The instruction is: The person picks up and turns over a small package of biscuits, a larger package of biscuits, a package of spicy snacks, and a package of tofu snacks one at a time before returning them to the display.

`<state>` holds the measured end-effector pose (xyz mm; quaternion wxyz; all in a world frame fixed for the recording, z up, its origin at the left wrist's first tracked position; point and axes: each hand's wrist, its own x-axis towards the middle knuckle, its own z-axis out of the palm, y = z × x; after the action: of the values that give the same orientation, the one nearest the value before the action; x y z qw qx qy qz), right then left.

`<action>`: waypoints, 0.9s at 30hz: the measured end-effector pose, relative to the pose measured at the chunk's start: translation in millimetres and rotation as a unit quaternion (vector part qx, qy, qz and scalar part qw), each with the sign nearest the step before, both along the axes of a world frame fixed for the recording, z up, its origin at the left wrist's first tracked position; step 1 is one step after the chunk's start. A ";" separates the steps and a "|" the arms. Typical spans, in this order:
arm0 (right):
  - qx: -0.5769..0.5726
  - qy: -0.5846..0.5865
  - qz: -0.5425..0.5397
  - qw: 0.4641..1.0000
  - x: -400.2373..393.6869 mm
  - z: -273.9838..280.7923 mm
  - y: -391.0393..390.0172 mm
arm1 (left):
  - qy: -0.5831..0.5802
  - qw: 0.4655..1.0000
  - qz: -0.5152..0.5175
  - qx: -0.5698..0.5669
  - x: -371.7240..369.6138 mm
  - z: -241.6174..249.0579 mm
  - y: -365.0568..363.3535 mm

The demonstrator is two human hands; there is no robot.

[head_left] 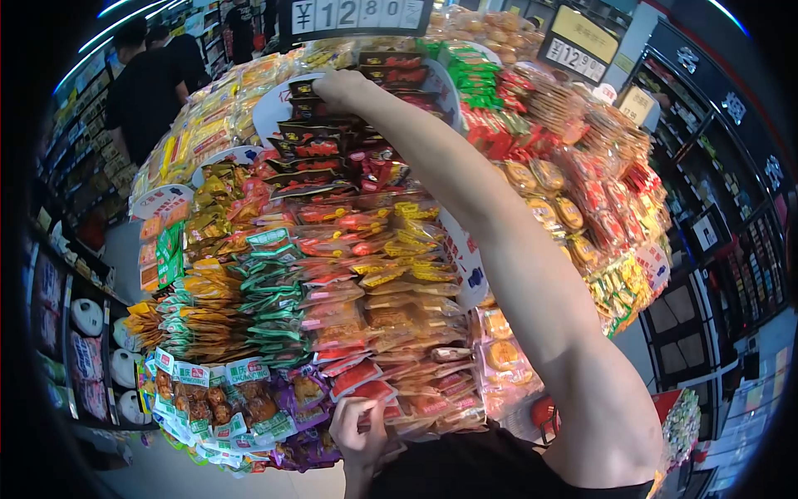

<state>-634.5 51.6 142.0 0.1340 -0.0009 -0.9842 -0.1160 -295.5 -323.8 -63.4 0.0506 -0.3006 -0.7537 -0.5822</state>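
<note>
My right arm stretches over the display, and my right hand (337, 90) is at the far end among black snack packets (307, 145) with red print. Its fingers bend down over the packets and are mostly hidden, so their grip does not show. At the near edge is my left hand (359, 426), fingers curled in toward the thumb. It is beside red-topped snack packets (366, 381); whatever is between its fingers cannot be made out. Rows of green packets (274, 291) and orange packets (212, 287) lie to the left of these.
Bagged brown snacks (220, 395) lie at the near left edge, and round packaged biscuits (549, 191) at right. A price sign (357, 15) stands at the back, another price sign (578, 43) at back right. People in dark clothes (145, 91) stand at back left. Shelves (706, 191) line the right.
</note>
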 end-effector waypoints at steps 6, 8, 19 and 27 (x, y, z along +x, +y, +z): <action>0.015 -0.006 -0.020 1.000 58.0 54.4 -15.3 | 0.020 1.000 -0.001 -0.005 30.5 4.3 -12.5; 0.020 0.006 -0.018 1.000 76.4 64.3 -14.0 | 0.041 0.998 -0.037 0.006 39.9 5.9 -16.3; 0.037 0.003 0.130 0.991 305.6 44.2 -11.0 | -0.298 0.746 -0.588 -0.096 86.4 1.9 -24.3; -0.094 0.233 0.070 0.965 497.9 -20.2 25.1 | -0.299 0.576 -0.743 -0.164 133.8 -75.0 8.5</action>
<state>-136.7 76.7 121.8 0.3665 0.0285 -0.9299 -0.0095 -161.7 -315.3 -138.5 -0.6783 -0.5671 -0.3212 -0.3393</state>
